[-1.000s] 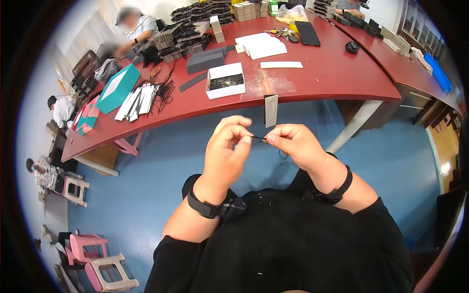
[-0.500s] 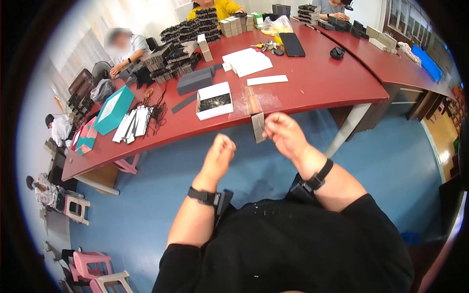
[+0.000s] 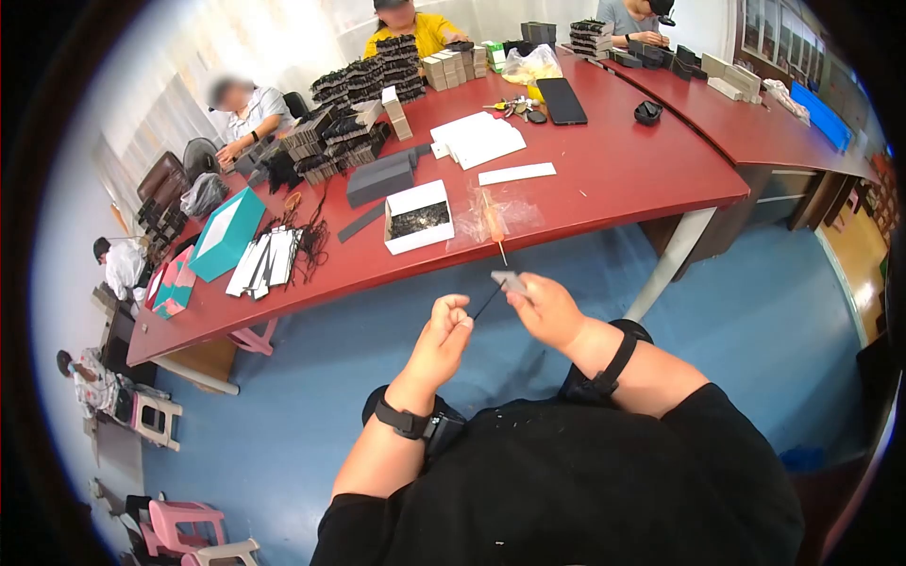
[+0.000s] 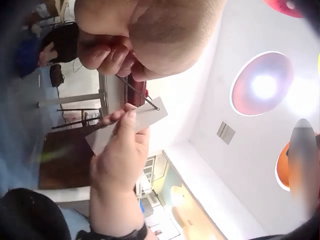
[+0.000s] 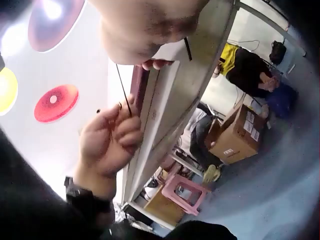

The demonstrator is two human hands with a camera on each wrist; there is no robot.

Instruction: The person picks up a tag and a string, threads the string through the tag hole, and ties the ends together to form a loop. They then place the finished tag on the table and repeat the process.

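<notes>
My right hand (image 3: 550, 311) pinches a flat pale-grey tag (image 3: 510, 282) just off the table's front edge. A thin black cord (image 3: 487, 303) runs from the tag to my left hand (image 3: 437, 341), whose curled fingers grip its other end. In the left wrist view the cord (image 4: 140, 93) meets the tag (image 4: 154, 116) at a small hole near one end. An orange-handled tool (image 3: 493, 223) with a thin metal shaft (image 3: 504, 253) sticks out over the table edge, its handle amid clear plastic wrap, just beyond the tag.
On the red table (image 3: 623, 179) stand a white box of small dark pieces (image 3: 420, 222), white cards (image 3: 478, 140), white tags with black cords (image 3: 263, 264), a teal box (image 3: 226, 234) and stacked tags (image 3: 368, 94). Other people sit around it. Stools (image 3: 184, 525) stand at lower left.
The tag that hung on the tool's shaft at the table edge is now off it, in my right hand. My hands parted, then came nearer again, the cord now stretched between tag and left hand.
</notes>
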